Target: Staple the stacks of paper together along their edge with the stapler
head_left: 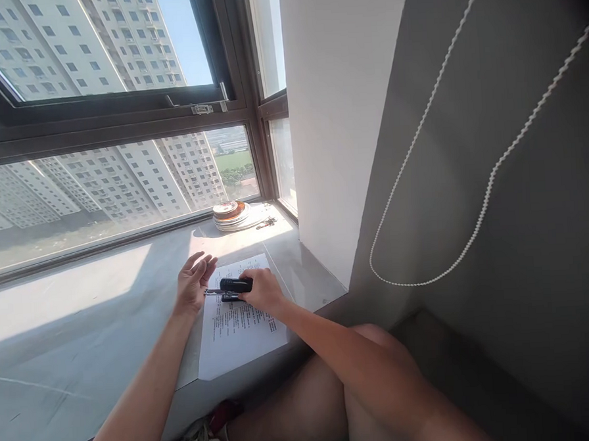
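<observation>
On the pale stone window sill (83,324), a printed sheet of paper (236,335) lies flat, its near edge close to the sill's front lip. The right hand (261,291) rests on the upper part of the sheet, fingers curled around the rear of a black stapler (235,286), which lies across the top of the page with its metal nose pointing left. The left hand (193,282) sits just beside that nose at the sheet's left edge, palm turned toward it and fingers spread, holding nothing; whether it touches the metal tip is hard to tell. Farther back, near the corner of the window frame (121,121), a stack of round plates (231,215) stands in sunlight, with a small dark object (266,223) just to its right. A looped bead cord (451,192) hangs against the grey wall on the right. The person's bare knees show below the sill.
</observation>
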Tool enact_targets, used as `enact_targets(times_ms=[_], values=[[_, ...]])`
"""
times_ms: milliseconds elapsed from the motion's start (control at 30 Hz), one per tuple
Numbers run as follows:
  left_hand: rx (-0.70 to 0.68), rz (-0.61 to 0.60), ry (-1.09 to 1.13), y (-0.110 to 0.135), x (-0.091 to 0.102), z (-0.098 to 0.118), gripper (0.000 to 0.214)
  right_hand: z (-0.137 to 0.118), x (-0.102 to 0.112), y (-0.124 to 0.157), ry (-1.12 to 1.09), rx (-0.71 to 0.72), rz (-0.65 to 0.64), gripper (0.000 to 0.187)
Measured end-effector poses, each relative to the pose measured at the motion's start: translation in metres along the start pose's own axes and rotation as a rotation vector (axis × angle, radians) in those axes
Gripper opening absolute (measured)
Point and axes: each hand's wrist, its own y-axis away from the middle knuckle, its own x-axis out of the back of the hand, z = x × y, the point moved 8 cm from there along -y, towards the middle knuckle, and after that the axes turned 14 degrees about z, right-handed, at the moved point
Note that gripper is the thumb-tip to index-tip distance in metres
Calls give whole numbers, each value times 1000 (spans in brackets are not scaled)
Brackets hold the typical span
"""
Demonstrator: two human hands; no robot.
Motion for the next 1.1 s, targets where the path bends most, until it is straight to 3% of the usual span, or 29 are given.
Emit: enact_targets(times_ms=[167, 300, 400, 833, 1100], values=[[-182, -203, -100, 17, -17, 12, 39, -6, -3, -2, -25, 107, -7, 38], [-270, -282, -178, 27, -28, 19, 33, -33, 14, -5, -170, 351, 94, 39], [-312, -336, -193, 33, -35, 24, 28, -50, 15, -1, -224, 498, 30, 28], [-310, -391, -190, 30, -35, 19, 27, -46, 10, -1, -238, 544, -46, 30], [-341, -417, -184, 27, -35, 15, 27, -44, 4, 2, -214, 543, -69, 43]])
